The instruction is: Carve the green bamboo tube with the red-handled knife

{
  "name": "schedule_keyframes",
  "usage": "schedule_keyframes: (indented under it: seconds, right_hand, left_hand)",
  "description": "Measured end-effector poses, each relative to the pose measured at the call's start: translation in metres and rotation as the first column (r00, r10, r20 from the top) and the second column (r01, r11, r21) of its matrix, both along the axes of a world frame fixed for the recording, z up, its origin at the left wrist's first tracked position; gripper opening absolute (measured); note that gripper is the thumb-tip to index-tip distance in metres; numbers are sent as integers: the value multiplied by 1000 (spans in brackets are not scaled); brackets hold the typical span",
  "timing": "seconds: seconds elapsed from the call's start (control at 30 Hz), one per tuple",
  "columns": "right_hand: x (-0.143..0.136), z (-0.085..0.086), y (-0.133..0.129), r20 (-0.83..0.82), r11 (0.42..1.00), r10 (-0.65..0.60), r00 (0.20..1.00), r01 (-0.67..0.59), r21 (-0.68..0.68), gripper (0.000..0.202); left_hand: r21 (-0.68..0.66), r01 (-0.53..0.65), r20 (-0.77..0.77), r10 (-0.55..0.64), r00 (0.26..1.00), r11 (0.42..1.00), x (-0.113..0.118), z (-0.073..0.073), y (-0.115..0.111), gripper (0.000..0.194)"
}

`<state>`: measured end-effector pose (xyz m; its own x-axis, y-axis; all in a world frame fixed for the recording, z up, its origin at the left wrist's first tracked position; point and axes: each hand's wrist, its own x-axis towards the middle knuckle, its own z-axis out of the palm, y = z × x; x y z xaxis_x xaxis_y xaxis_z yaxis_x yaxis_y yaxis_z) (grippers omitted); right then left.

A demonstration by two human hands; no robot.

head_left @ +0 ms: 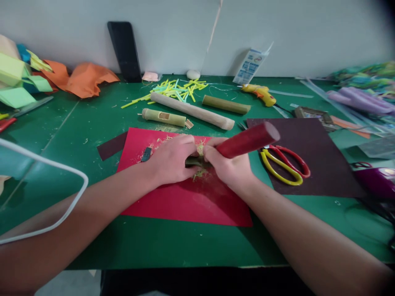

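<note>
My left hand [173,160] is closed around a short dark-green bamboo piece [191,162], pressing it down on a red sheet [185,205]. In my right hand [231,168] is a tool with a thick red cylindrical handle [247,139], tilted up to the right. Its working end meets the bamboo between my hands, but my fingers hide its shape. Pale shavings [200,174] lie around the bamboo. Left of my left hand sits a small dark block [146,154]. Beyond the sheet are a bamboo tube with a rectangular cutout [175,119] and a long pale stick [194,110].
Scissors [285,166] with red and yellow handles rest on a dark sheet [321,164] at right. Farther back are a green bamboo length [226,104], yellow strips [191,88], a yellow glue gun [261,93] and an upright phone [125,51]. A white cable [84,181] crosses at left.
</note>
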<state>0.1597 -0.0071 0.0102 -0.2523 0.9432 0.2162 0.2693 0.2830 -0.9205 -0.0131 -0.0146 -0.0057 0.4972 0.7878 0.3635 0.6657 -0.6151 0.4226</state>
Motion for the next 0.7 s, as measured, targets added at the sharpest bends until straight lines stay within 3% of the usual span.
schedule_keyframes:
  seconds: [0.1, 0.5, 0.7]
  right_hand:
    - [-1, 0, 3, -38, 997, -75, 996, 75, -1, 22]
    - [-1, -2, 6, 32, 998, -39, 999, 38, 49, 24]
    - [-5, -1, 9, 153, 999, -11, 988, 4, 47, 23]
  left_hand:
    - [8, 1, -5, -1, 1000, 1000, 0, -1, 1, 12]
    - [52, -16, -54, 19, 998, 999, -1, -1, 2, 12]
    - [57, -22, -66, 26, 998, 998, -1, -3, 3, 17]
